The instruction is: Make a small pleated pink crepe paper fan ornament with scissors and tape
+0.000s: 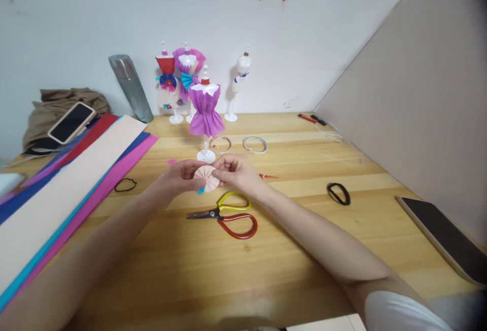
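A pale pink pleated paper rosette (206, 177) is held up between my two hands over the middle of the table. My left hand (180, 176) pinches its left edge, and my right hand (236, 172) grips the right edge between thumb and fingers. A small turquoise piece (201, 190) peeks out below the rosette. Just under the hands lie scissors (215, 213) with one yellow and one red handle, blades pointing left. Behind the hands stands a mini mannequin (206, 110) in a purple crepe paper dress.
Dressed mini mannequins (167, 82) and a barer one (239, 74) stand by the wall. Tape rolls (255, 144) lie behind my hands. Crepe paper sheets (76, 189), a phone (72, 123) and a bottle (131, 87) are left. A black band (338, 194) and a tablet-like device (437, 234) lie right.
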### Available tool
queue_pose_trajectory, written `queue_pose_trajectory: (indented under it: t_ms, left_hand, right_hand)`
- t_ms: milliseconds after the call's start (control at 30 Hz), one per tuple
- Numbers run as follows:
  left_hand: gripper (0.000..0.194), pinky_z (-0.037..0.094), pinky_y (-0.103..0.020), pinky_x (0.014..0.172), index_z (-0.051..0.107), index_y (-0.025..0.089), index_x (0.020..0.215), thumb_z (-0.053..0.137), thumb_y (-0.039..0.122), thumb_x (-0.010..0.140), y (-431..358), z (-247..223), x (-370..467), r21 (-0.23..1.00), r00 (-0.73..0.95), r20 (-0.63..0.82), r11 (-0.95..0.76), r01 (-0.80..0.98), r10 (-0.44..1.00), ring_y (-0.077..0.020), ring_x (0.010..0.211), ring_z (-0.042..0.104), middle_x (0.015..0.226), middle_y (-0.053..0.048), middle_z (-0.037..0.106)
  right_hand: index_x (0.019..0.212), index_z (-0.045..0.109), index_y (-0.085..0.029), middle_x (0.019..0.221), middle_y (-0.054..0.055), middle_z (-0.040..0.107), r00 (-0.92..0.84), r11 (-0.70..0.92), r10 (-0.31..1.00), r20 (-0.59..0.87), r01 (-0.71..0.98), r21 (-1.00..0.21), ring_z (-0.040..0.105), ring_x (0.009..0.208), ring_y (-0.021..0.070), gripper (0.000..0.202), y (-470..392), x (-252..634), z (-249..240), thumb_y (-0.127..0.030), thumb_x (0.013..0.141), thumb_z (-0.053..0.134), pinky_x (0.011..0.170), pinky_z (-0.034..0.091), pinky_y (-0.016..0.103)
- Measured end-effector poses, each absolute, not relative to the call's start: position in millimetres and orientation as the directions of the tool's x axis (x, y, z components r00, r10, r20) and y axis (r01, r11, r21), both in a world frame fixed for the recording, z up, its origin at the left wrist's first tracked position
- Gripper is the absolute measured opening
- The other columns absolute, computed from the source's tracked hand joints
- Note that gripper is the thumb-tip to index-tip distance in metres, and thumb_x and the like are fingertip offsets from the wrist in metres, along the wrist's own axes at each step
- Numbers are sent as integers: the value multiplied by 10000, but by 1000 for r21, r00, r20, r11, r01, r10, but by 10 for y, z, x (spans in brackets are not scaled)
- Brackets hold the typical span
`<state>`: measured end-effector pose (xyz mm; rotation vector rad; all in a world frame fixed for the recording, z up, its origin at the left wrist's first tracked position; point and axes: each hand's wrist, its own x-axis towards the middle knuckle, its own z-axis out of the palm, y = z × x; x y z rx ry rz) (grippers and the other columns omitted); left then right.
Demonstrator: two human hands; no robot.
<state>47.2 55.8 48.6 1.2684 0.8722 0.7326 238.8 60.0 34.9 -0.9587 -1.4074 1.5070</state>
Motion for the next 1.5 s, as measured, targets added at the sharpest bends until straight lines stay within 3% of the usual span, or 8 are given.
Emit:
queue_pose_trajectory:
  t_ms: [233,533,733,933,1100,1300,1500]
  left_hand:
    - [327,426,-231,558,721,105,657,852,398,591,550,377,472,969,474,-247,203,143,845,-116,554,562,590,-44,670]
    - [294,438,-238,545,709,129,634,861,373,577,540,300,499,965,474,-262,241,106,841,-121,537,563,578,-32,665]
    - [311,421,-236,544,718,125,650,860,390,570,515,242,537,962,452,-272,256,99,849,-120,542,560,584,-39,669]
    - [301,399,-239,549,711,118,634,843,383,583,499,229,567,970,416,-242,210,123,877,-118,542,543,579,-44,662]
    - [305,396,-244,560,701,112,627,826,389,605,520,214,536,976,412,-212,173,130,886,-118,550,531,576,-37,645]
    - [311,403,-234,564,695,114,631,827,394,595,513,189,547,971,415,-238,207,119,878,-115,549,529,582,-39,646]
    - [361,394,-231,541,655,125,569,814,446,617,545,184,516,973,444,-230,193,128,866,-112,545,510,582,-31,626]
  right_hand:
    - [695,604,-171,532,-46,562,-449,30,893,24,7,-1000,492,485,84,319,553,2329,274,-429,645,785,498,377,220]
    - [705,613,-170,562,-32,582,-447,57,894,38,30,-998,517,503,90,276,587,2378,328,-413,666,739,518,409,229]
    - [710,606,-172,550,-31,578,-289,166,948,136,82,-983,518,494,91,214,783,2662,513,-369,687,687,530,412,237]
    - [688,629,-161,584,-20,596,-473,205,876,92,194,-959,524,525,90,141,748,2651,540,-298,698,662,524,402,224]
    - [735,640,-167,576,-7,610,-337,223,933,128,259,-940,554,523,112,157,789,2901,775,-324,730,646,539,432,244]
    - [706,662,-174,594,-2,623,-410,292,910,53,547,-785,566,540,128,115,881,3296,850,-287,721,642,527,418,247]
    - [710,663,-166,573,-1,629,-356,237,934,-21,665,-708,598,549,139,109,1059,3460,751,-262,732,617,549,425,247]
